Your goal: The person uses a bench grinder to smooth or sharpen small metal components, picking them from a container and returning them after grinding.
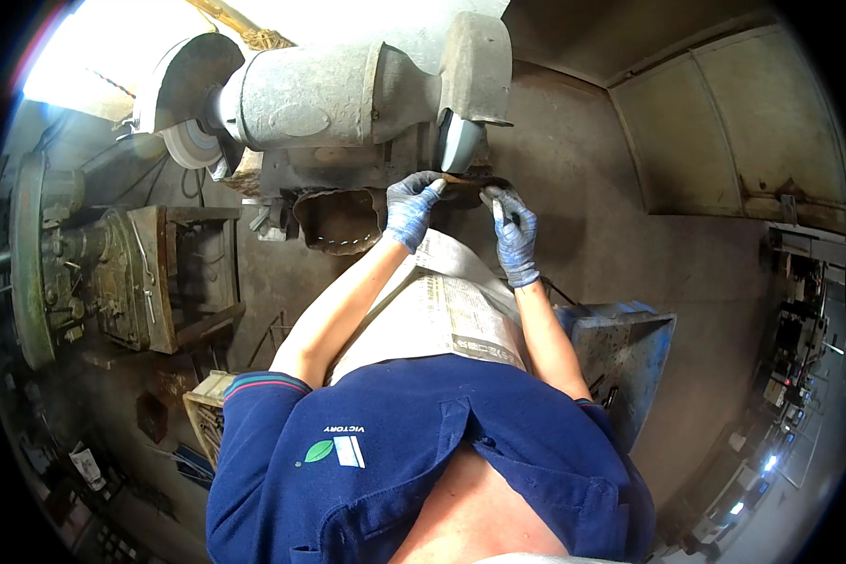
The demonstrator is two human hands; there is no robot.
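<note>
Below the rounded metal guard (477, 70) at the right end of a rough-surfaced grey grinder (305, 99), the bare forearms (346, 299) reach up and converge, bringing the left hand (412, 211) and right hand (514, 235) level, in blue knitted gloves (517, 249) with darker fingers. Between them, just under the smooth, pale wheel (460, 143), a thin, dark brown piece (464, 180) bridges the gap, its left end pinched by the left fingers and its right end by the right; whether it touches the wheel cannot be told.
</note>
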